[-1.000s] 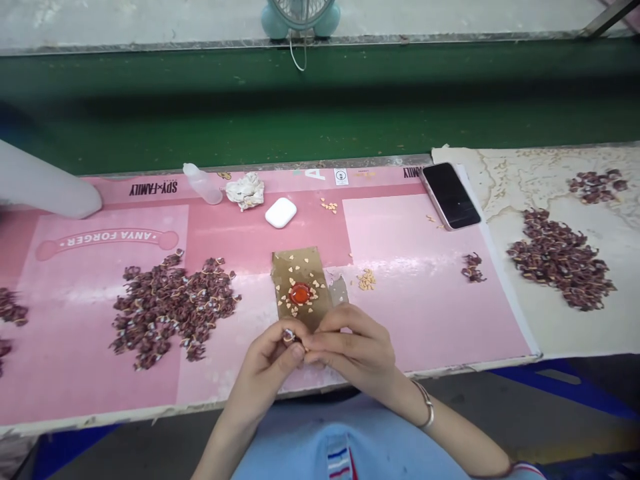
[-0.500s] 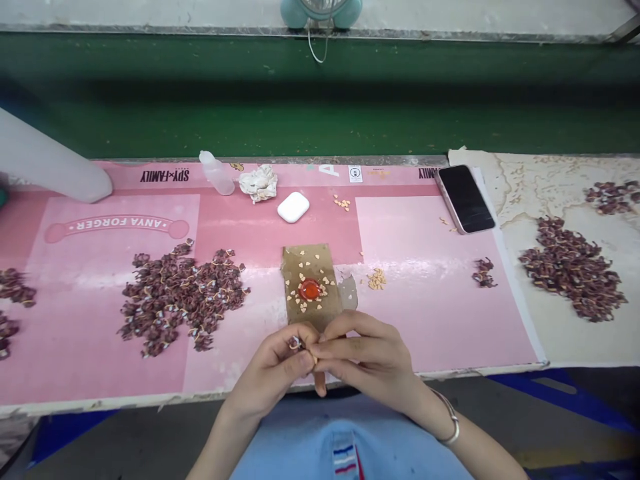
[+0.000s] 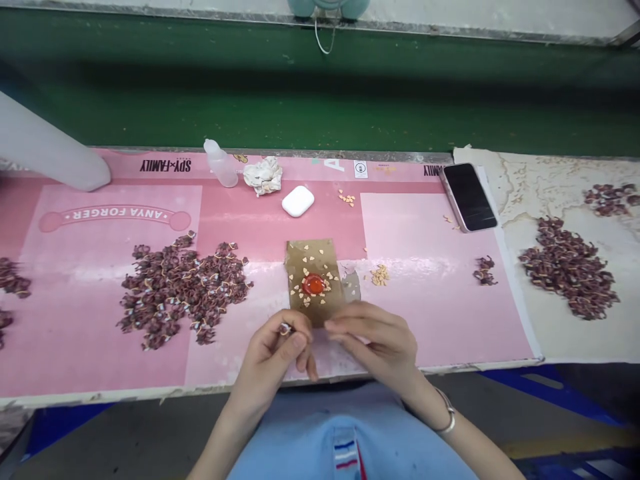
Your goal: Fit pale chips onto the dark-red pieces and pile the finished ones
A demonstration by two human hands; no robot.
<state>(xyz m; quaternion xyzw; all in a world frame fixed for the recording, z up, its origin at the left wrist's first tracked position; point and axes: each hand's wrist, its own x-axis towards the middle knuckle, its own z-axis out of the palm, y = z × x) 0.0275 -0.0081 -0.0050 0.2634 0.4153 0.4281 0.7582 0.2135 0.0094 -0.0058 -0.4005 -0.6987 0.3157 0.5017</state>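
Maroon piece (image 3: 285,329), lower centre: my left grip (image 3: 274,352) pinches it, likely for steadiness; right grip (image 3: 384,341), I cannot tell.

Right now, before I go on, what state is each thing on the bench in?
Left hand: pinching a small dark-brown piece
Right hand: apart from the left, fingers bunched; grip unclear
Smartphone: screen up, dark
White earbud case: looks closed
White tissue: crumpled
Brown card: flat, strewn with beige bits
Red-orange disc: on the card, beige bits around it
Large left-side brown cluster: loosely heaped
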